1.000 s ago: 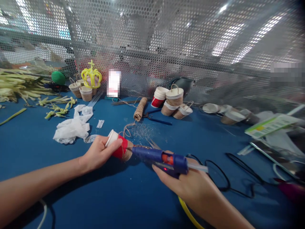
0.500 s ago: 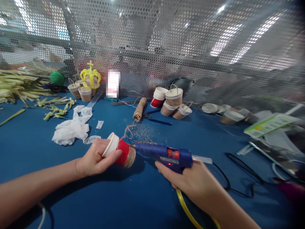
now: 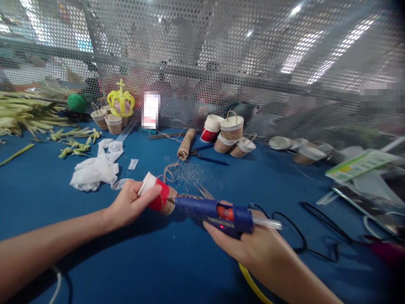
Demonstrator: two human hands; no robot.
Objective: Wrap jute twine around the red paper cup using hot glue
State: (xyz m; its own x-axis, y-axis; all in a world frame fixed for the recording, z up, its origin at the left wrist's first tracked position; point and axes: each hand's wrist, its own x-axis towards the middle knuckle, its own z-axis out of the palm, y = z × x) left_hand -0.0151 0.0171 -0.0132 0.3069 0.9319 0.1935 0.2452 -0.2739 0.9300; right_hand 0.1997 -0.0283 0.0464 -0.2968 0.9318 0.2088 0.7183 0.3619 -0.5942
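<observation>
Head cam: L hand (image 3: 128,207) curled snug round red-and-white paper cup (image 3: 162,196), thumb on near side, forearm in from L edge; cup's tilted above blue surface (image 3: 142,266), twine-wrapped base twd R. R hand (image 3: 249,245) wrapped round glue gun (image 3: 205,209) grip, forearm slanting from lower R, nozzle at cup's base; contact unclear.

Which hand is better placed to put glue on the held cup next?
Likely the right hand: it grips the glue gun, aimed at the twine-wrapped end of the cup. The left hand holds the cup.
</observation>
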